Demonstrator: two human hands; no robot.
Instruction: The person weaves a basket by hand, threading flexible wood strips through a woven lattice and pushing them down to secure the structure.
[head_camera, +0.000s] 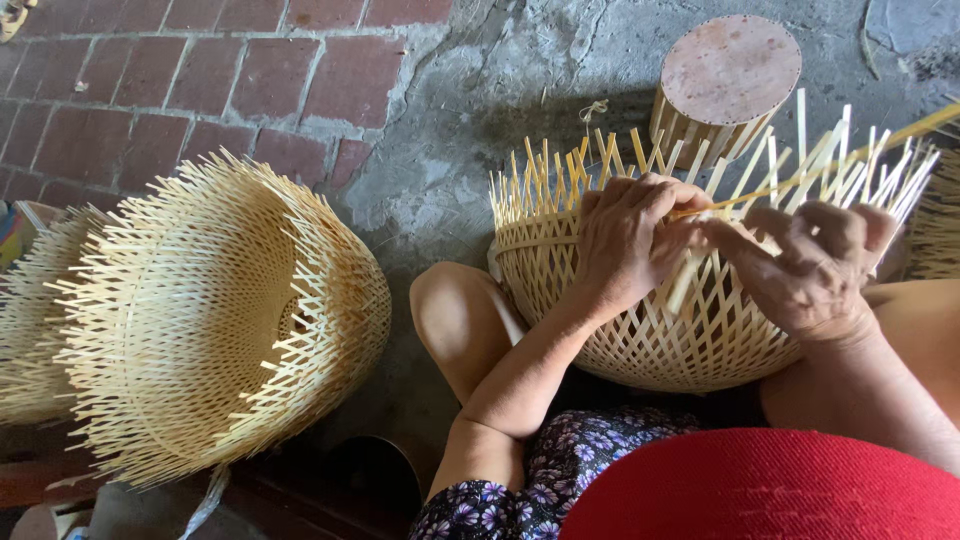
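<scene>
Basket (660, 330) between the knees has its rounded lattice body woven, rim stakes loose, while left hand (625, 240) and right hand (815, 265) pinch a thin bamboo strip (800, 175).

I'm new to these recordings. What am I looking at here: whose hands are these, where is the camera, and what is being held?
This single picture comes from a camera worn on a person's head, looking down at their own bare hands and knees. An unfinished bamboo basket rests between the knees, loose strips sticking up from its rim. The left hand grips the upright strips; the right hand pinches a long thin bamboo strip running off to the upper right. On the ground at the left lie stacked woven baskets on their sides. Beyond is a round stool. The floor is brick and concrete.
</scene>
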